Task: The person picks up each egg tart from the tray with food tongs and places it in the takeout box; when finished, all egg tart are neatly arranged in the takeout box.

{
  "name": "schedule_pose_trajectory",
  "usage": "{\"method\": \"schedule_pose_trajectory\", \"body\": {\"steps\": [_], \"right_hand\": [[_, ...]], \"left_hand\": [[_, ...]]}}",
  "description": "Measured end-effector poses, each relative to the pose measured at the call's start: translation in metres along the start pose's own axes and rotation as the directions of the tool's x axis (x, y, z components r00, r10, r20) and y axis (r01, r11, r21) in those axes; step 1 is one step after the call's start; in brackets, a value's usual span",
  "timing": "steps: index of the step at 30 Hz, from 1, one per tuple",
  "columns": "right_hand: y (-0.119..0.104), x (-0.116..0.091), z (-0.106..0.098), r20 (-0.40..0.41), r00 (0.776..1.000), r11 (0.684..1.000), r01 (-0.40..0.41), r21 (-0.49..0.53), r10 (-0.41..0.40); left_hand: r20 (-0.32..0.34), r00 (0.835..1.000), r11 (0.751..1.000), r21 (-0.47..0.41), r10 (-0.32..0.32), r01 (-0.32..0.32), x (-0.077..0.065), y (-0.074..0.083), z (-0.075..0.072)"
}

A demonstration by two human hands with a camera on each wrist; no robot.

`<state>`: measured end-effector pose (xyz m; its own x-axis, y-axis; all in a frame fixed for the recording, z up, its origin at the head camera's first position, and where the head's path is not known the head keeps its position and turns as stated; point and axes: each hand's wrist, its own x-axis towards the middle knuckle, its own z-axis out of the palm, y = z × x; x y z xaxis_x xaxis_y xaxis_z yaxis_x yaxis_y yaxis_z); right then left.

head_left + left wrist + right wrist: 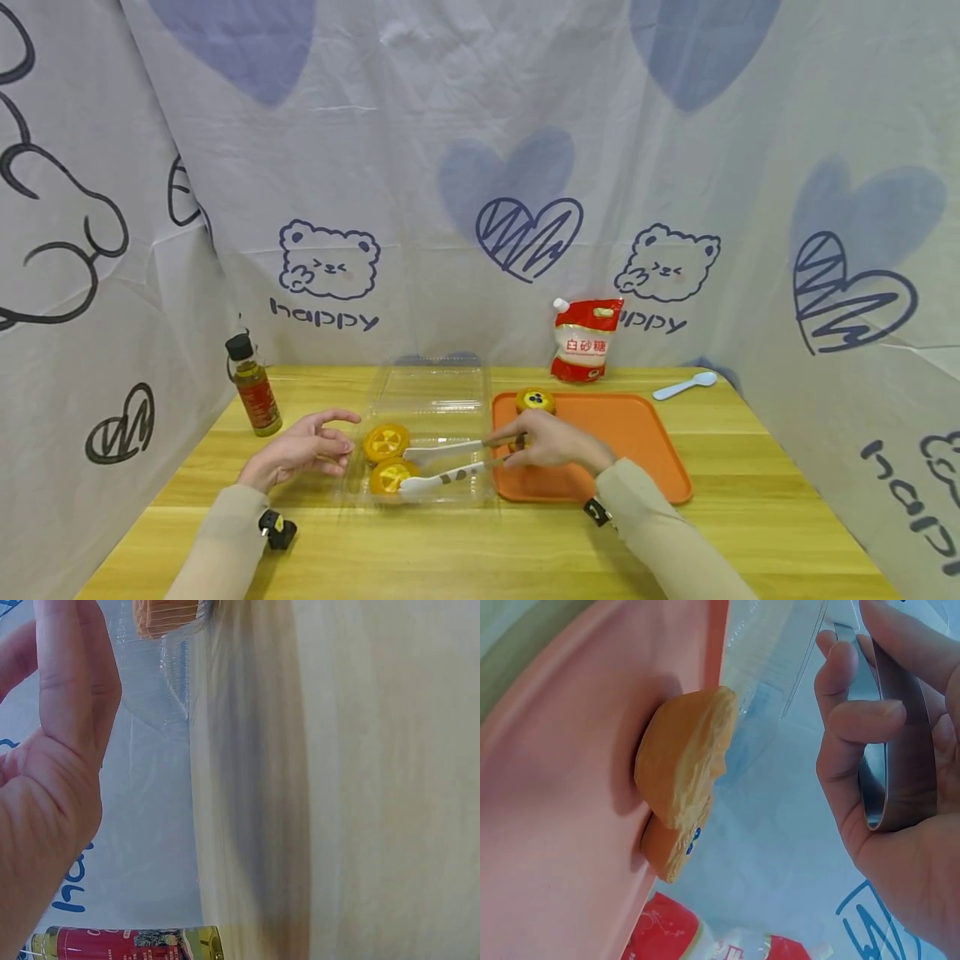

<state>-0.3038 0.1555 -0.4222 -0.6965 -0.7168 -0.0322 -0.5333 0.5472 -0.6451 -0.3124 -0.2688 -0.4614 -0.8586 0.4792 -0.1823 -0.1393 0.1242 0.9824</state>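
Wood-grain table (525,554) meets heart-printed curtain (420,150); head view: right hand (551,439) grips spread tongs (442,479) by two tarts (386,442) in a clear box (431,389). Left wrist: left hand (64,742), fingers loosely extended, holds nothing. Right wrist: an orange tray (555,802) bears a nearer tart (679,750), mostly hand-hidden from the head.

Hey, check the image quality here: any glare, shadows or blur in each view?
Head view: bright glints on the clear container; left wrist view: a long soft shadow along the tabletop, whose grain looks blurred; right wrist view: shadows beside the tarts, a pinkish, washed-out tray, and shine on the tongs.
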Motion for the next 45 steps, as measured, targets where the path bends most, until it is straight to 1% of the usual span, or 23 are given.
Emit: {"method": "schedule_pose_trajectory", "body": {"steps": [6, 16, 27, 31, 38, 45], "right_hand": [[-0.004, 0.0, 0.001, -0.009, 1.0, 1.0, 0.002, 0.017, -0.002], [0.002, -0.007, -0.002, -0.022, 1.0, 1.0, -0.001, -0.006, 0.001], [0.014, -0.021, -0.009, -0.097, 0.995, 0.998, -0.025, -0.05, 0.02], [0.019, -0.028, -0.008, -0.117, 0.992, 0.998, -0.049, -0.032, 0.045], [0.028, -0.04, -0.009, -0.177, 0.979, 0.994, -0.09, 0.068, 0.101], [0.033, -0.058, -0.014, -0.233, 0.965, 0.992, -0.102, 0.074, 0.117]], "left_hand": [[-0.002, 1.0, 1.0, 0.003, 0.003, -0.003, -0.001, 0.0, 0.0], [0.002, 1.0, 1.0, -0.008, 0.012, -0.012, -0.002, -0.001, 0.0], [-0.005, 1.0, 1.0, 0.004, 0.008, -0.008, -0.002, 0.0, -0.002], [0.0, 1.0, 1.0, 0.012, 0.006, -0.006, 0.0, 0.001, -0.001], [0.005, 1.0, 1.0, 0.017, 0.018, -0.018, 0.001, 0.0, -0.001], [-0.009, 1.0, 1.0, 0.022, 0.015, -0.015, 0.0, -0.001, -0.001]]}}
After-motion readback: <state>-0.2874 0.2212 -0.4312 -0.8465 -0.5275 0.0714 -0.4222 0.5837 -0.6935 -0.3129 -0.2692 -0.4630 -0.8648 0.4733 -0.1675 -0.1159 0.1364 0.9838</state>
